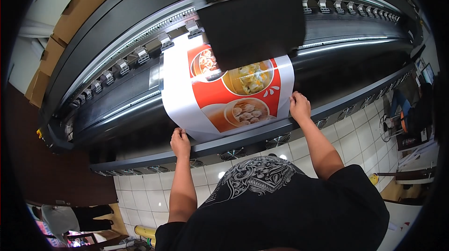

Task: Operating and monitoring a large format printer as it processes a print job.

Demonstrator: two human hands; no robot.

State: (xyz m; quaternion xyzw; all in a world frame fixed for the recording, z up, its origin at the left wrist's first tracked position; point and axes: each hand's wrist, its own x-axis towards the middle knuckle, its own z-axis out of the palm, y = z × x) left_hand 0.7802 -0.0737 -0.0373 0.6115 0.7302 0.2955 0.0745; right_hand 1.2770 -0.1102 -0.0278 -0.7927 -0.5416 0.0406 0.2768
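Observation:
A printed sheet (203, 103) with white margins and a red panel of food pictures comes out of a large-format printer (117, 124) and curves down over its front. My left hand (180, 142) is closed at the sheet's left edge, fingertips pinching it low down. At the right edge my right hand (300, 106) pinches the sheet too, its fingers curled. Above the sheet, the black print carriage (252, 29) covers part of the print's upper right.
Metal pinch rollers (141, 54) line the printer's rail. Fans (232, 154) sit along its front bar. Cardboard boxes (77, 14) stand behind at the left. Another person (61, 218) is at the lower left, and a yellow roll (144, 233) lies on the tiled floor (145, 195).

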